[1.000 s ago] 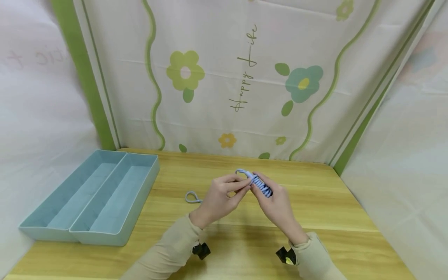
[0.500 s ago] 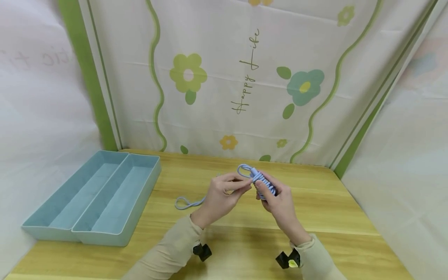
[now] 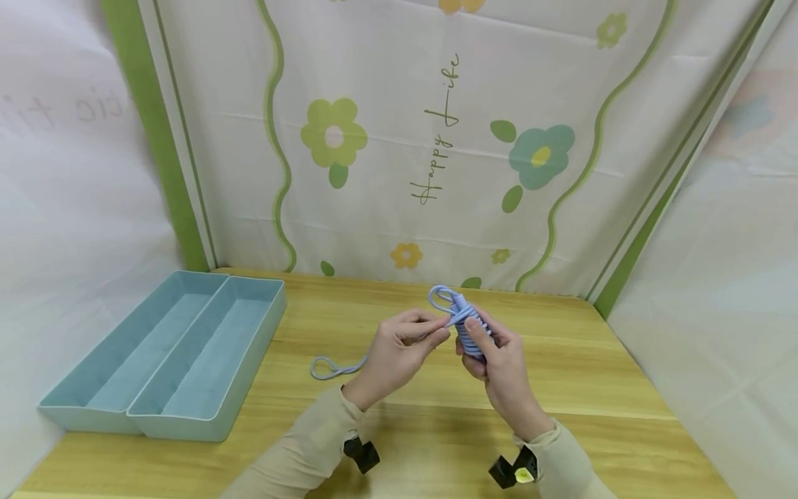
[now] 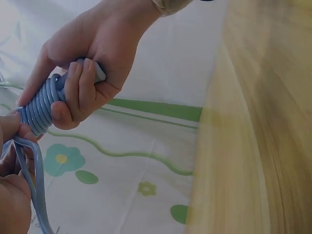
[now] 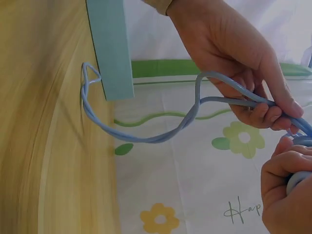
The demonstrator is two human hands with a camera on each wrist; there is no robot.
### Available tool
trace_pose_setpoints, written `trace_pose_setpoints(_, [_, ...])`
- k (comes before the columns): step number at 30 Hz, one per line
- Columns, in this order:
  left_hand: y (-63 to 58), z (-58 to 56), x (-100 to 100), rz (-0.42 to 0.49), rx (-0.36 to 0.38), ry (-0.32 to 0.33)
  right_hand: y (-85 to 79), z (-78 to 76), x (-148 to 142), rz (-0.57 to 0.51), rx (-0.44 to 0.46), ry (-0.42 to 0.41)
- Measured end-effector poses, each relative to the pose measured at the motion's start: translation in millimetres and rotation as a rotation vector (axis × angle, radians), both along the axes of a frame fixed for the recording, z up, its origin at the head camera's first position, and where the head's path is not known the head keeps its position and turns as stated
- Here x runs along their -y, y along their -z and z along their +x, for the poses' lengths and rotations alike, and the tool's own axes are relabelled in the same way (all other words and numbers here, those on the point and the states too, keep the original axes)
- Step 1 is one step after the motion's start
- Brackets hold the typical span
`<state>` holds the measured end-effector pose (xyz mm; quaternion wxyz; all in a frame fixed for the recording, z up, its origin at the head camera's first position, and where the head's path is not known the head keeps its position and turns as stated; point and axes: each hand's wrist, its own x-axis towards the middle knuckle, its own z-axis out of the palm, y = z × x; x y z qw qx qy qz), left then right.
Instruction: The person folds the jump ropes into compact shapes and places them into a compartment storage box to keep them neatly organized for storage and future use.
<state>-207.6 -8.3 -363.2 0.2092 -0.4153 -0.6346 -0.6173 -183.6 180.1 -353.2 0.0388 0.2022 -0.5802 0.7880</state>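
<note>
A light-blue cable is wound into a tight bundle [image 3: 470,343] above the middle of the table. My right hand [image 3: 508,378] grips the bundle, thumb along its front and fingers curled behind. My left hand [image 3: 395,353] pinches a doubled strand close beside the windings. Above the bundle, a thin cable loop and a thicker sleeve-like piece stick out. In the right wrist view, the doubled tail [image 5: 146,140] hangs from the left fingers and ends in a small loop low over the table. A stiff grey-blue end piece [image 4: 100,73] pokes from the right palm in the left wrist view.
Two blue-green trays [image 3: 208,409] stand side by side at the left of the wooden table [image 3: 436,450]. A printed curtain [image 3: 386,208] closes off the back, with white cloth walls at both sides. Small black devices [image 3: 361,454] sit at the wrists.
The bundle has tilted more upright and risen slightly in the right hand, whose thumb now lies across the windings. A strand crosses near its top, and more of the tail loop shows.
</note>
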Motion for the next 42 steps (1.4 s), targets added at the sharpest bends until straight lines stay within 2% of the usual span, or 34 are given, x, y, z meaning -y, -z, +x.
trace_pose_setpoints(5, [-1.0,-1.4,3,0.065,0.271,0.164,-1.1,0.8,-1,-0.031,-0.028,-0.064])
trace_pose_setpoints(8, [-0.8,-3.5,6,0.093,0.42,0.238,-1.5,1.5,0,-0.053,-0.065,-0.111])
trace_pose_setpoints(12, [-1.1,-4.4,6,0.141,0.548,0.289,-2.3,2.4,0,-0.081,-0.106,-0.187])
trace_pose_setpoints(15, [-0.9,-5.0,7,0.174,0.583,0.319,-3.7,2.7,-1,-0.092,-0.117,-0.246])
trace_pose_setpoints(20, [1.0,-6.5,7,0.18,0.542,0.367,-5.4,2.0,-2,-0.107,-0.107,-0.321])
trace_pose_setpoints(28, [5.5,-14.4,11,0.092,0.314,0.37,-3.5,0.8,-6,-0.137,-0.059,-0.417])
trace_pose_setpoints(37, [6.6,-17.2,13,0.026,0.261,0.398,-5.3,0.7,-12,-0.193,0.004,-0.458])
trace_pose_setpoints(42, [8.3,-16.6,12,-0.07,0.201,0.335,-6.5,-0.6,-14,-0.225,0.025,-0.447])
